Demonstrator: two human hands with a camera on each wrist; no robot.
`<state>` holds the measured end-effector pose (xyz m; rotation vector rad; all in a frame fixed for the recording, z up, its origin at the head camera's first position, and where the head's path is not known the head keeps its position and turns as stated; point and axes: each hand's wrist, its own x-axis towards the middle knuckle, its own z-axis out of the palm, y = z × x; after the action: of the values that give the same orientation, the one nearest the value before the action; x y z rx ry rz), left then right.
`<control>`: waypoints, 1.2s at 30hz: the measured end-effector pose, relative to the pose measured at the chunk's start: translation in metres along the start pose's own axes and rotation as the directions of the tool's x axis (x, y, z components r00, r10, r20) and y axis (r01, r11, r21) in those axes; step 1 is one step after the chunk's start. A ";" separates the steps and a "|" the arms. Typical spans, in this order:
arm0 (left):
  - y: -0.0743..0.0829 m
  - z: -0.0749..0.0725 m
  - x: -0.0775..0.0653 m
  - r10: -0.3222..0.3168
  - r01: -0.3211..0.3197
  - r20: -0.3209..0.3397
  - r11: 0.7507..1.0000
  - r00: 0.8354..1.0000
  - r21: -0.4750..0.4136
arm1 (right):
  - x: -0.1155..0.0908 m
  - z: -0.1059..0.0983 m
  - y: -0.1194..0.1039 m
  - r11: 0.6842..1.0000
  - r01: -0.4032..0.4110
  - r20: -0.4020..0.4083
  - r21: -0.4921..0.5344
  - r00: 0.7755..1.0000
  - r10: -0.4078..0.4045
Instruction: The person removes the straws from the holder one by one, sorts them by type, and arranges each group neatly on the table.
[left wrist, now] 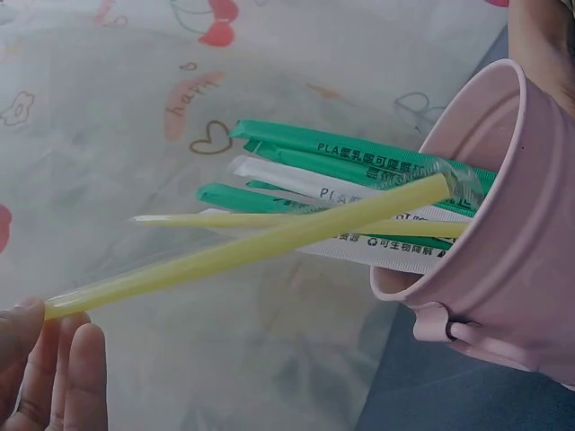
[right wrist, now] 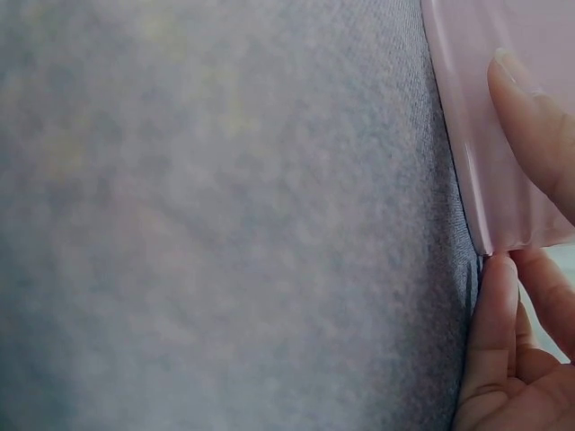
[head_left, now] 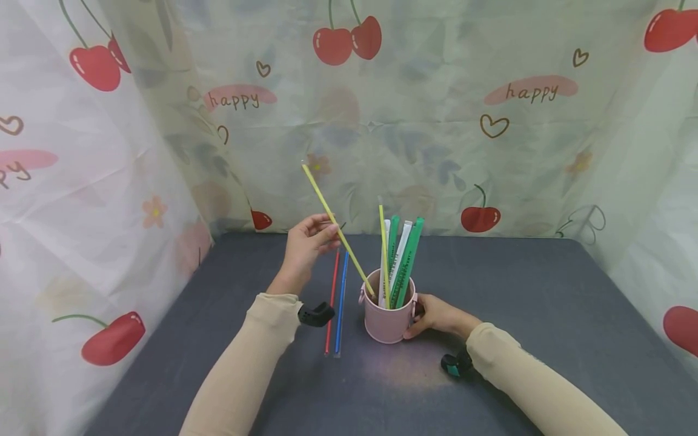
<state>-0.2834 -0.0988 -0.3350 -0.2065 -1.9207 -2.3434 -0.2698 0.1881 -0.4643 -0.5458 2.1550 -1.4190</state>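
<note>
Between thumb and fingers, my left hand [head_left: 306, 247] pinches a yellow straw [head_left: 319, 192] in a clear wrapper near its middle. The straw slants down to the right, its lower end inside the mouth of a small pink bucket [head_left: 388, 327]. Another yellow straw [left wrist: 386, 226], several green-wrapped straws [left wrist: 359, 153] and white-wrapped straws [left wrist: 296, 180] stand in the bucket. My right hand [head_left: 438, 315] holds the bucket's right side low down. In the right wrist view its thumb [right wrist: 535, 126] lies on the pink wall, the other fingers at the edge by the table.
A red straw [head_left: 332, 297] and a blue straw [head_left: 342, 290] lie side by side on the dark table [head_left: 518, 290], left of the bucket. A cherry-printed curtain [head_left: 414, 121] hangs behind and at both sides of the table.
</note>
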 end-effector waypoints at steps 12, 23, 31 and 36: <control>-0.001 -0.009 0.001 -0.021 0.021 -0.006 0.999 1.000 0.027 | -0.002 0.000 -0.001 1.000 0.012 0.009 0.005 1.000 -0.012; -0.016 -0.018 0.006 -0.085 0.086 -0.011 0.992 0.996 0.096 | 0.000 0.000 0.003 1.000 0.017 0.007 -0.003 1.000 -0.017; -0.030 -0.026 0.009 -0.109 0.109 -0.011 0.977 0.994 0.184 | 0.000 0.000 0.002 1.000 0.008 0.001 -0.012 1.000 -0.008; -0.037 -0.030 0.009 -0.137 0.138 -0.019 0.966 0.990 0.219 | -0.001 0.000 0.000 1.000 0.013 0.004 -0.012 1.000 -0.013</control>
<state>-0.2991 -0.1208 -0.3748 -0.0507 -2.2396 -2.1823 -0.2691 0.1891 -0.4644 -0.5676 2.1622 -1.4120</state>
